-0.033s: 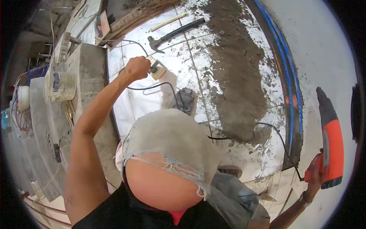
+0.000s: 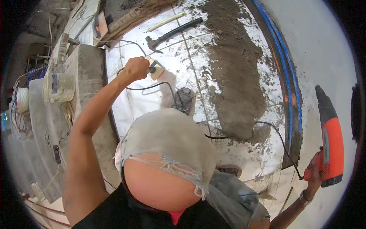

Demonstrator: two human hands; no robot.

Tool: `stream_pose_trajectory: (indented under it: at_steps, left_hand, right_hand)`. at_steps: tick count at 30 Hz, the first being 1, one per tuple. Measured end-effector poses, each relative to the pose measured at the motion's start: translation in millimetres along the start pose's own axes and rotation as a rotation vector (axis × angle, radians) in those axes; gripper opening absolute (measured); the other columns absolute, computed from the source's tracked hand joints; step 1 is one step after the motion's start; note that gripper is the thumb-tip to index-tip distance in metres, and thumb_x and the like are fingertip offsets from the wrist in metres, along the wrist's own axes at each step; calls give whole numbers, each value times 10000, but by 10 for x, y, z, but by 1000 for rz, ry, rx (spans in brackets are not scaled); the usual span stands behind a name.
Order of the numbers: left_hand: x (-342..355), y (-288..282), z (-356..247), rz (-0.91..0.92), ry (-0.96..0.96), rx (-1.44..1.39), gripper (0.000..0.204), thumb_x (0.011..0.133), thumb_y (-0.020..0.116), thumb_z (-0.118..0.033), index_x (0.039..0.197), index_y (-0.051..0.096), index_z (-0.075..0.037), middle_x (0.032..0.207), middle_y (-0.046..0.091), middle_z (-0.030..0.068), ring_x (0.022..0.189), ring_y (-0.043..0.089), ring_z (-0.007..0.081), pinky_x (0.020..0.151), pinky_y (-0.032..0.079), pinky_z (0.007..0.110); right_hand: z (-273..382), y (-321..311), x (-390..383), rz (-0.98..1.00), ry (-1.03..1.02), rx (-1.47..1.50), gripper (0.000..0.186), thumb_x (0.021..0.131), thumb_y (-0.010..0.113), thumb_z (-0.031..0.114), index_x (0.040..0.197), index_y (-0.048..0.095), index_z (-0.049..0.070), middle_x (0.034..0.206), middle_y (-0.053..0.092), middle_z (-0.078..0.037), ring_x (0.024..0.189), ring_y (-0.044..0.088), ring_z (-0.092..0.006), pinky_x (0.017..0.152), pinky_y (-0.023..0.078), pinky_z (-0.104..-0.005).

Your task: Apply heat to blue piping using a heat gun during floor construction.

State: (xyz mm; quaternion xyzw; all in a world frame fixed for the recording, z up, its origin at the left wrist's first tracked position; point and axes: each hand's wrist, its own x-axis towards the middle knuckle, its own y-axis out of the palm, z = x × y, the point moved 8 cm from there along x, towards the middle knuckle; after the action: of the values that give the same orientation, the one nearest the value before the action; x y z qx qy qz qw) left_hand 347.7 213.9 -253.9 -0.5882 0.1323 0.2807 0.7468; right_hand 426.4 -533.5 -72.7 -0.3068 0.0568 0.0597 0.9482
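My left hand (image 2: 136, 68) is closed around a black plug (image 2: 151, 70), pressed against a cream power strip (image 2: 156, 68) on the white floor sheet. Whether the plug's pins sit in a socket is hidden. At the right edge, my right hand (image 2: 315, 168) grips the handle of a red corded power tool (image 2: 332, 149), pistol-shaped, its tapered black nose pointing away from me. A black cord (image 2: 280, 141) runs from its handle across the floor. Just beyond the power strip lie a claw hammer (image 2: 175, 34) with a black handle and a pale stick (image 2: 166, 21).
A band of grey-brown mortar (image 2: 240, 76) covers the floor's middle. Blue conduits (image 2: 284, 57) run along a channel beside the right wall (image 2: 324, 49). Concrete steps (image 2: 89, 76) on the left carry a dirty plastic bucket (image 2: 61, 86) and a white rope coil (image 2: 23, 100). My bent knee (image 2: 167, 145) fills the near centre.
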Motion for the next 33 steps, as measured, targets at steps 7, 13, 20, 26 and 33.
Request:
stream_pose_trajectory:
  at_steps: [7, 13, 20, 26, 33]
  left_hand:
    - [12, 176, -189, -130, 140, 183, 109, 786, 658, -166, 851, 745, -152, 841, 721, 154, 812, 717, 316, 727, 572, 431]
    - [329, 273, -189, -22, -93, 175, 300, 753, 703, -212, 983, 734, -23, 996, 704, 243, 976, 694, 373, 829, 568, 454]
    - [1607, -856, -53, 282, 354, 630, 598, 749, 725, -550, 1078, 739, -51, 1141, 695, 180, 1055, 660, 420, 956, 494, 536]
    - [2017, -3037, -2673, -18, 670, 704, 466, 786, 738, -425, 1065, 712, -53, 1030, 703, 199, 963, 672, 358, 794, 540, 486]
    - [1493, -2440, -5221, -322, 1048, 153, 396, 828, 690, -180, 1214, 637, -111, 1230, 608, 181, 1111, 604, 371, 943, 492, 484]
  right_hand:
    - [-504, -38, 93, 38, -5, -562, 266, 960, 557, 162, 1185, 669, 75, 1133, 695, -35, 1024, 643, -168, 908, 509, -340]
    - [465, 416, 363, 93, 3, 377, 398, 849, 759, 211, 1188, 675, 20, 753, 626, 20, 640, 551, -63, 595, 432, -225]
    - [850, 235, 369, 209, -264, 270, 637, 771, 790, 297, 1256, 547, -36, 761, 662, -38, 630, 587, -76, 523, 474, -224]
    - [426, 151, 324, 159, -76, 110, 537, 755, 740, 305, 1148, 630, -44, 784, 665, -94, 628, 626, -133, 521, 489, -290]
    - [17, 89, -56, 62, 148, -130, 476, 766, 722, 327, 1057, 656, -43, 761, 666, -120, 620, 630, -152, 540, 497, -325]
